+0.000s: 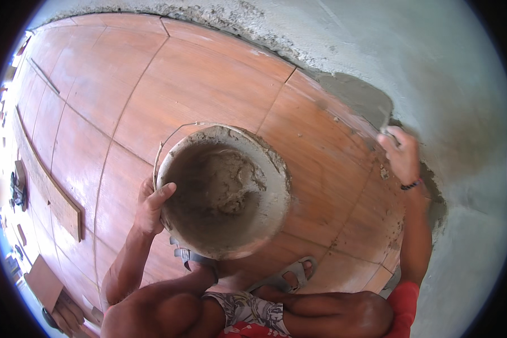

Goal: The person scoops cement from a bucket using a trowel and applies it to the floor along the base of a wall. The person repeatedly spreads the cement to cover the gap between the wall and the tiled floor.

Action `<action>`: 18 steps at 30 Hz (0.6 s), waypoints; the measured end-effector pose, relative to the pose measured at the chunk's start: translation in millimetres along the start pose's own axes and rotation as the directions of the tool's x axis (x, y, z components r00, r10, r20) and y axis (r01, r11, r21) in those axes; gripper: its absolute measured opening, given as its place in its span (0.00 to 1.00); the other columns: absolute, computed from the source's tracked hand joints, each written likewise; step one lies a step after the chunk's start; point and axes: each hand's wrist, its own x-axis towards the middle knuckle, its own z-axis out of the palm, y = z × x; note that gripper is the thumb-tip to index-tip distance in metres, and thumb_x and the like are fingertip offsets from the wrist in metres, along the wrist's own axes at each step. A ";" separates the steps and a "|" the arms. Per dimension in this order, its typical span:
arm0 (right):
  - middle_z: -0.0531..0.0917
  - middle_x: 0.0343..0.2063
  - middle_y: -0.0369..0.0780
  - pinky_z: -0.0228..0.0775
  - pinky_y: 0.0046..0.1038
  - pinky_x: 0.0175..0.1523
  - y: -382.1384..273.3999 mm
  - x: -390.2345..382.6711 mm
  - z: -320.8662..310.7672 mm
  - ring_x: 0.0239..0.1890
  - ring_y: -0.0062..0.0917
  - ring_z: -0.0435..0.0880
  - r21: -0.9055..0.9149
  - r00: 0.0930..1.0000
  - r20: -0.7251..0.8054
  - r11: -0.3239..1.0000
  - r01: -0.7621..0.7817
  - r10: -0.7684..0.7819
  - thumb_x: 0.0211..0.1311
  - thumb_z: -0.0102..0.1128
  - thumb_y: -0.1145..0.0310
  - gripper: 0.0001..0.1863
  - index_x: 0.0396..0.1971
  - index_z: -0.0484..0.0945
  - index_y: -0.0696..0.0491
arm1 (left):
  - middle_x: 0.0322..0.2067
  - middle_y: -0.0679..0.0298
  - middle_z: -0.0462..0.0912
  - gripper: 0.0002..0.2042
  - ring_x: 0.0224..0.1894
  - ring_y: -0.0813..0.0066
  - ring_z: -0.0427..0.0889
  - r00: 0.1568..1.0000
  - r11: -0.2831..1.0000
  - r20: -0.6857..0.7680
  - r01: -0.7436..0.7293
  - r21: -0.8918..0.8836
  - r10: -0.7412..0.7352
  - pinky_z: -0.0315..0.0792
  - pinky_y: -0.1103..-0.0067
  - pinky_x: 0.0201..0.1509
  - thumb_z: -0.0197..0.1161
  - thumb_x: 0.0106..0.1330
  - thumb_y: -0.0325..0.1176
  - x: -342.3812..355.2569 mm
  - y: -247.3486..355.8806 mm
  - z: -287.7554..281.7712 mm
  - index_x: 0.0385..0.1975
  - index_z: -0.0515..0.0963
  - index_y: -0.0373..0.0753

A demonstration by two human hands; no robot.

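A mortar-smeared bucket (276, 211) with a thin wire handle sits tilted in front of my knees. My left hand (152, 205) grips its left rim, thumb over the edge. Wet grey mortar (228, 180) lies heaped inside it. At the right, my right hand (401, 153) is closed around the handle of a trowel (386, 117); only its thin metal neck and part of the blurred blade show. The trowel is at the foot of the wall, against a patch of fresh mortar (357, 96) spread above the tile skirting (335, 110).
Wood-toned tiles (203, 79) cover the floor, with mortar crumbs near the wall. The grey plastered wall (456, 73) runs along the right and far side. A long wooden board (53, 191) lies on the left. Near the lower left is a loose brown tile (44, 281).
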 end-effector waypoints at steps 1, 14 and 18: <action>0.81 0.23 0.43 0.69 0.30 0.32 4.2 -4.4 -8.2 0.22 0.30 0.76 0.053 0.999 0.006 0.998 -0.042 0.042 0.59 0.64 0.63 0.15 0.40 0.81 0.60 | 0.50 0.53 0.80 0.26 0.50 0.65 0.82 1.000 1.000 0.001 0.002 -0.001 -0.002 0.76 0.70 0.55 0.64 0.63 0.33 0.2 0.5 1.2 0.60 0.69 0.30; 0.76 0.37 0.45 0.72 0.39 0.37 -94.5 -97.4 -44.7 0.36 0.39 0.81 -0.125 0.883 0.398 0.939 0.320 -0.248 0.48 0.59 0.77 0.23 0.49 0.79 0.58 | 0.53 0.54 0.77 0.28 0.56 0.67 0.75 0.991 0.990 0.124 -0.068 0.125 0.052 0.69 0.74 0.61 0.64 0.63 0.31 0.2 31.5 51.4 0.61 0.66 0.27; 0.72 0.34 0.43 0.67 0.41 0.41 -120.1 -104.1 -30.7 0.36 0.42 0.75 -0.263 0.826 0.491 0.857 0.444 -0.277 0.50 0.61 0.74 0.20 0.47 0.78 0.53 | 0.48 0.55 0.78 0.25 0.52 0.70 0.76 0.981 0.915 0.180 -0.132 0.381 0.066 0.69 0.74 0.59 0.64 0.64 0.32 5.3 36.2 62.9 0.58 0.68 0.27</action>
